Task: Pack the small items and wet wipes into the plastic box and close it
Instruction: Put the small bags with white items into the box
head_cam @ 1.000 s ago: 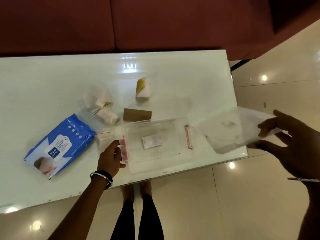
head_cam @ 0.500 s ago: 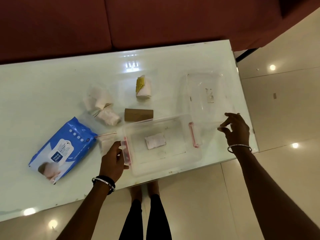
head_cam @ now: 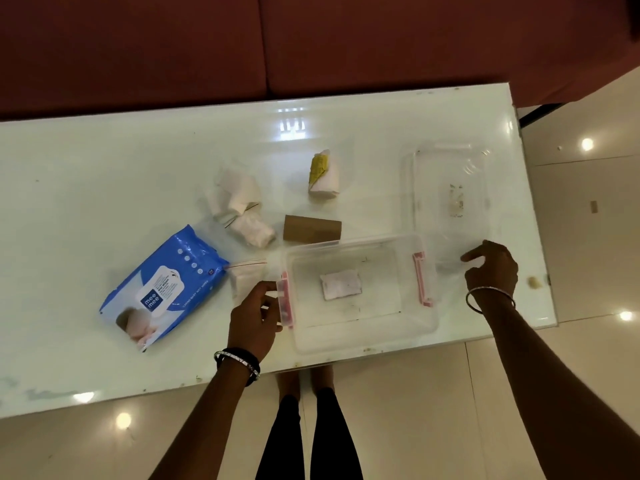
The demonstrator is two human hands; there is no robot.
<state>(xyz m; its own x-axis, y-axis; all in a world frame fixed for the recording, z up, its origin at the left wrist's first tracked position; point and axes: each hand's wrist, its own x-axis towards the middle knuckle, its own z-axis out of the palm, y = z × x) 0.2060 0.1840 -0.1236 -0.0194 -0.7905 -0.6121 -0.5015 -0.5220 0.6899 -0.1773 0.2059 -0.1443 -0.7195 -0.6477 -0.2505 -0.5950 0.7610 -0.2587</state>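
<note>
The clear plastic box (head_cam: 363, 337) with pink latches stands open near the table's front edge, a small white paper piece (head_cam: 341, 285) inside it. My left hand (head_cam: 254, 318) grips the box's left latch end. The clear lid (head_cam: 446, 161) lies flat on the table behind and to the right of the box. My right hand (head_cam: 491, 268) has its fingers on the lid's near edge. Left of the box lie a blue wet wipes pack (head_cam: 162, 289) and a small zip bag (head_cam: 246, 273). Behind are white tissue bundles (head_cam: 239, 202), a brown cardboard tube (head_cam: 311, 229) and a white-and-yellow roll (head_cam: 323, 174).
The glass table (head_cam: 104, 174) ends just right of the lid and just in front of the box. A dark red sofa (head_cam: 311, 39) runs along its far side. A small yellowish crumb (head_cam: 534, 282) lies near the right edge. My legs (head_cam: 308, 434) stand below the front edge.
My right hand carried the lid from the air at the right over the table and laid it flat behind the box. My left hand stayed on the box's left end.
</note>
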